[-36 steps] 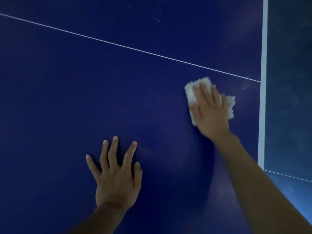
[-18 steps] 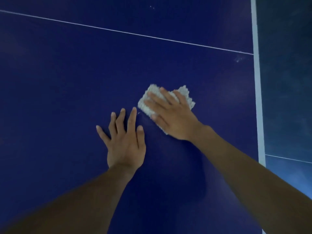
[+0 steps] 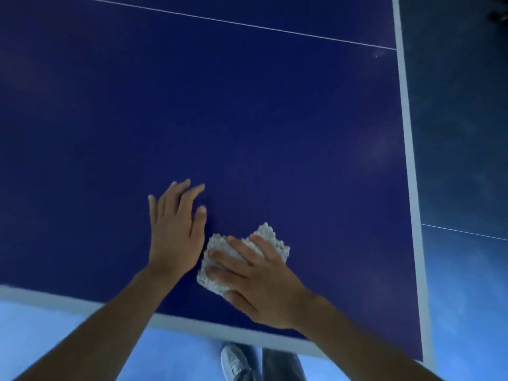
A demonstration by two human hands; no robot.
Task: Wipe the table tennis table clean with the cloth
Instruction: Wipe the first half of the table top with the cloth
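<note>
**Cloth down near the front edge of the desk, palm flat on it**

Nearest thing in view is a grey shoe [image 3: 235,361] on the blue floor [image 3: 55,339], just under the desk's [image 3: 247,119] white-banded near edge. Just past that edge, toward the near right corner, the right hand [image 3: 258,281] lies flat on the white cloth [image 3: 270,237], fingers [image 3: 242,250] spread and pressing, not clenched around it. The left hand [image 3: 176,229] sits just beside it, open and empty, bracing on the desk.

The cloth looks like soft, nubby terry: light, floppy, likely to bunch, so I'd say palm pressure beats pinching. The top looks hard, smooth, dark blue. Farther out there's a thin white centre line [image 3: 247,23] and faint specks [image 3: 378,54] by the right edge, probably still to do.
</note>
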